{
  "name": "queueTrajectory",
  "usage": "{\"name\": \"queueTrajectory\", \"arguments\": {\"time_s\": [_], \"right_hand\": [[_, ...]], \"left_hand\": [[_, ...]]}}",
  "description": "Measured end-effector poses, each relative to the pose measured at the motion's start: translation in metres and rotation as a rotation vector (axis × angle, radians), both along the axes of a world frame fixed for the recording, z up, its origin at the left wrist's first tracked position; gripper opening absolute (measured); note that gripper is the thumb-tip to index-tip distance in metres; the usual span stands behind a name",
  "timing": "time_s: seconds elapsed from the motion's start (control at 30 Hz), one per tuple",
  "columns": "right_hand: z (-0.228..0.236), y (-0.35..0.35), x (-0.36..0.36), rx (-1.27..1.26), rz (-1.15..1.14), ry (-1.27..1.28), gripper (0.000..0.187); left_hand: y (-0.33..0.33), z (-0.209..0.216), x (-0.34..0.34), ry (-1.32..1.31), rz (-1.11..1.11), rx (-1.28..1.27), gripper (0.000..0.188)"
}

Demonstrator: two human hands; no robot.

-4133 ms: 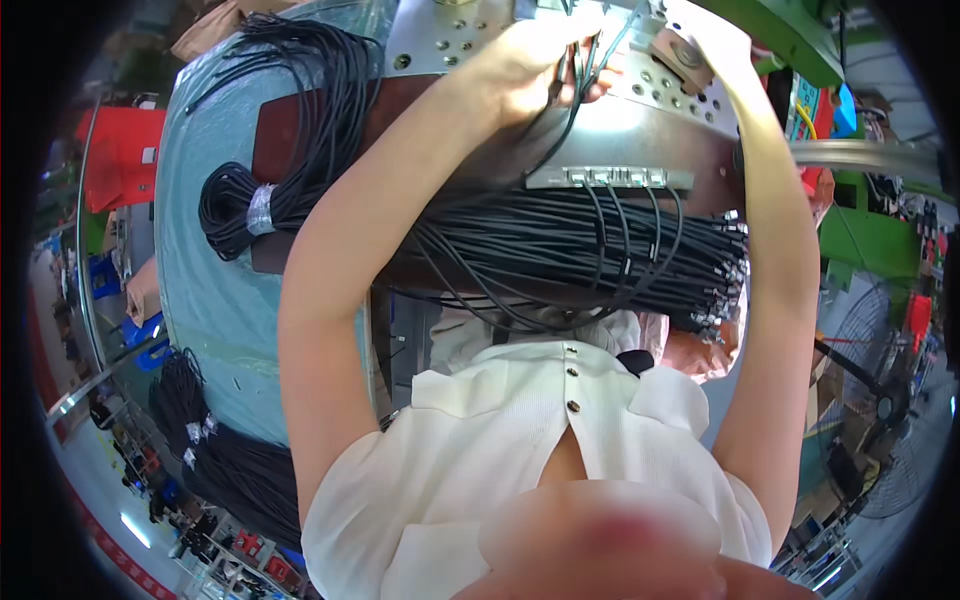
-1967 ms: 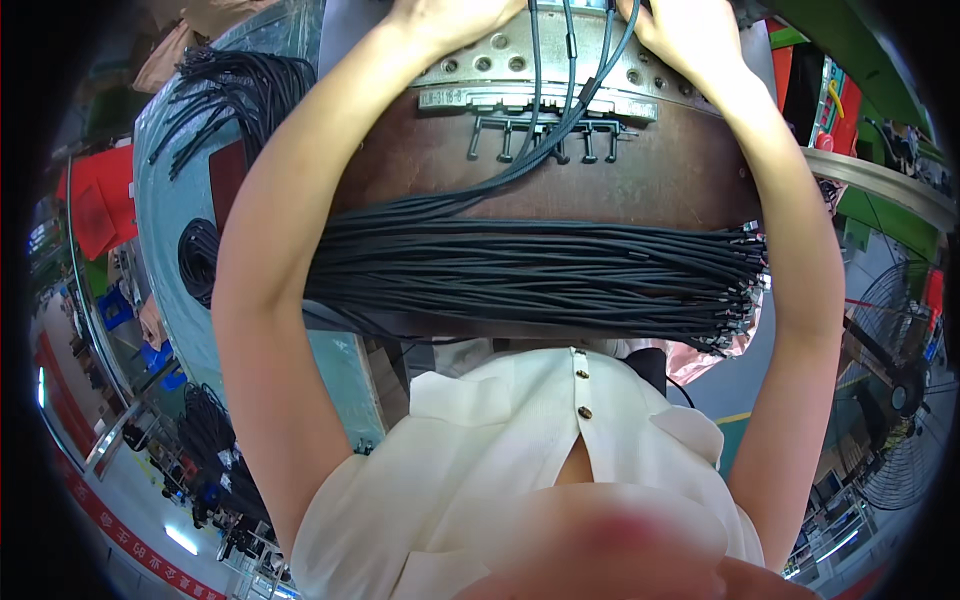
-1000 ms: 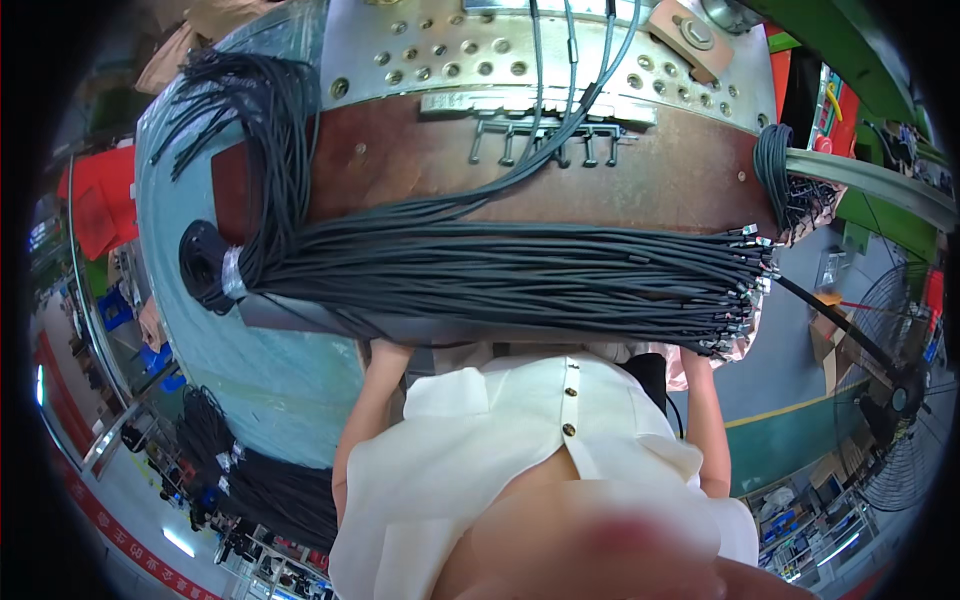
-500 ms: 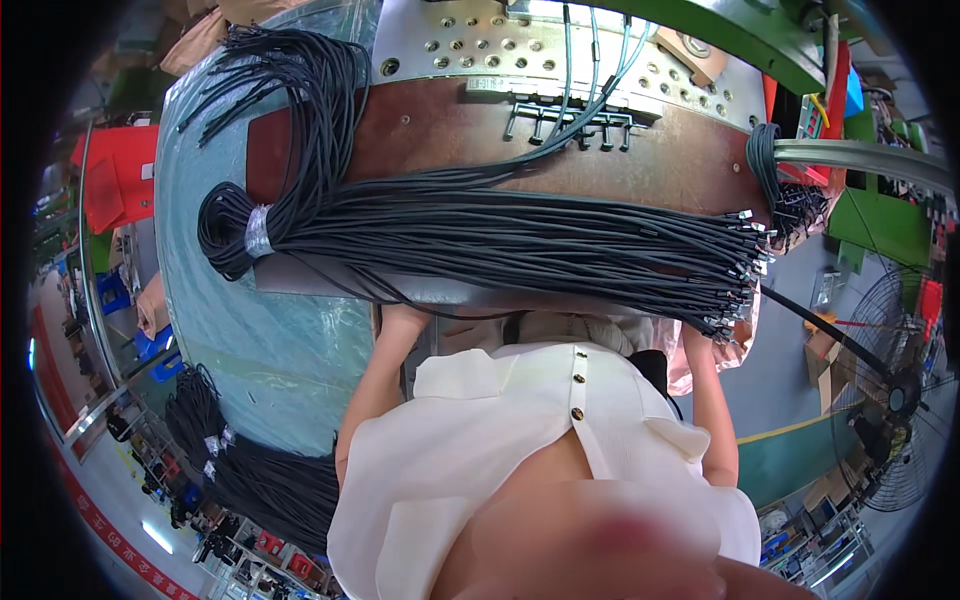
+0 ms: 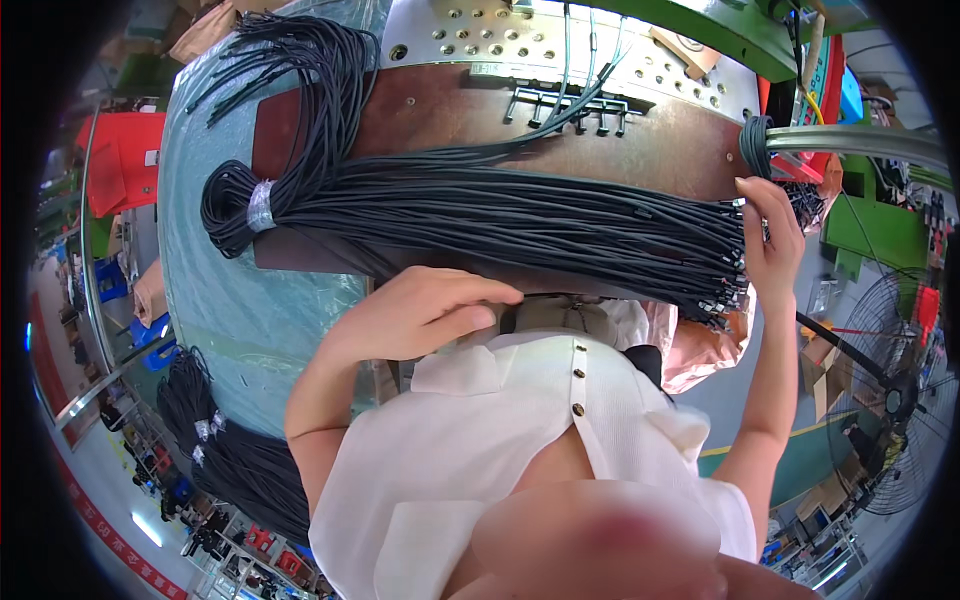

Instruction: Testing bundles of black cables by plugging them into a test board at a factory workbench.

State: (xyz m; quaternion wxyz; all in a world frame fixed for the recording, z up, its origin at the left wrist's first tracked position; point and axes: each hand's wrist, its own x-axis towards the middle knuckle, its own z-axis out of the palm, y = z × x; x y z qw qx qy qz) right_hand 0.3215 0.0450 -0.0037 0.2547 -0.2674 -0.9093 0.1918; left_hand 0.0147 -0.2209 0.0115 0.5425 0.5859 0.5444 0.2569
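Observation:
A thick bundle of black cables [image 5: 500,215] lies across the brown board, tied near its looped left end with a clear band [image 5: 260,205]. Small metal-tipped connectors [image 5: 735,285] crowd its right end. My right hand [image 5: 775,235] is at those tips on the far side, fingers bent and apart around a pale connector; no firm grip shows. Along the bundle's near side, my left hand [image 5: 420,310] is open, index finger stretched out and thumb apart, close to the board's front edge. Some cables run from the bundle toward a black toothed holder [image 5: 580,110].
A perforated metal plate [image 5: 470,35] stands behind the board. Another tied cable bundle [image 5: 245,455] lies at lower left on the plastic-covered table [image 5: 250,330]. A metal rail [image 5: 860,145] with hung cables and a fan [image 5: 890,390] are at right. Another person's hand [image 5: 150,295] shows far left.
Both hands have come up from below the board's front edge. The right has moved to the connector tips, the left to the bundle's near side. The view has shifted slightly.

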Motion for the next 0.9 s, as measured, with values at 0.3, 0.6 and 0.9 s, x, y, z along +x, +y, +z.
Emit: {"name": "queueTrajectory", "arguments": {"time_s": [0.3, 0.6, 0.9], "right_hand": [[-0.132, -0.048, 0.152, -0.204, -0.605, 0.07, 0.036], [-0.171, -0.045, 0.169, -0.377, -0.59, 0.005, 0.03], [-0.015, 0.034, -0.05, 0.116, 0.152, -0.002, 0.026]], "left_hand": [[-0.082, -0.133, 0.016, 0.833, 0.272, -0.205, 0.029], [-0.073, -0.13, 0.004, 0.902, 0.534, -0.151, 0.034], [0.051, -0.005, 0.019, 0.074, 0.033, 0.177, 0.036]]}}
